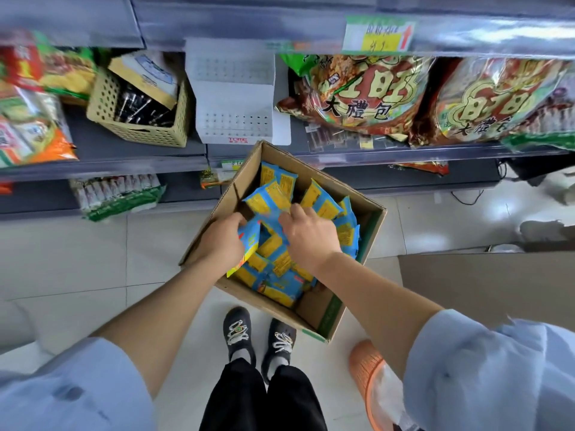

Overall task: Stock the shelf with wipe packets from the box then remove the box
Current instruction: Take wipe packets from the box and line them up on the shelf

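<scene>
The blue-and-yellow wipe packets (281, 264) are lying in a loose heap inside the open cardboard box (371, 231), some flat, some leaning on edge against its walls. The left hand (222, 241) is reaching in at the box's left side, its fingers curling round packets that are standing tilted just beside that wall. The right hand (311, 237) is resting on the middle of the heap, its thumb and fingers pinching the edge of a packet lying at the top. The box is sitting on the pale tiled floor (77, 253), its far corner touching the front of the shelf (130, 150). On that shelf a white perforated divider (233, 98) is standing between a yellow basket (137, 127) and large snack bags (357, 94). The person's dark shoes (238, 332) are standing just beside the box's near edge.
</scene>
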### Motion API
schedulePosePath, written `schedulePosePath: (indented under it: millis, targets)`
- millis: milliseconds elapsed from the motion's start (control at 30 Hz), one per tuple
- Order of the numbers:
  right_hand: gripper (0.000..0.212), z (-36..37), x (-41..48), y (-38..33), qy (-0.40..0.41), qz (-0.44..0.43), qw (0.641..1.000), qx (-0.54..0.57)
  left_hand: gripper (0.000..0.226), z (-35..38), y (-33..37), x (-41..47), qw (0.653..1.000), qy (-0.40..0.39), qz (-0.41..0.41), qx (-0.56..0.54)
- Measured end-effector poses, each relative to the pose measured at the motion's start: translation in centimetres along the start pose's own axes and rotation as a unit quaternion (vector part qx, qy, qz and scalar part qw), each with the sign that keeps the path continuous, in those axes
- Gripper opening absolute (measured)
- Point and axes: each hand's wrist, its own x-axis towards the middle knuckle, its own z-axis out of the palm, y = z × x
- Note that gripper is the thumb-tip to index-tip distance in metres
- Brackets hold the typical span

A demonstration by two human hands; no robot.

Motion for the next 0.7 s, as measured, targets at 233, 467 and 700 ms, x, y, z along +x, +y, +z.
schedulePosePath:
  millis: [233,467,700]
  targets:
    - [0.036,4.5,0.5,-0.9,-0.222,-0.025,0.975,0.017,0.044,1.6,-1.1,0.4,0.999,-0.001,-0.015,0.03]
    - [0.091,5.4,4.8,-0.4,-0.181,-0.114,0.974,-0.073,0.041,2.3,-1.4,1.2,1.0,0.013,-0.007,0.025]
    - [0.053,5.7,6.1,-0.9,-0.319,-0.104,0.93,-0.15,0.033,2.2,-1.2,1.1,1.0,0.019,-0.018,0.016]
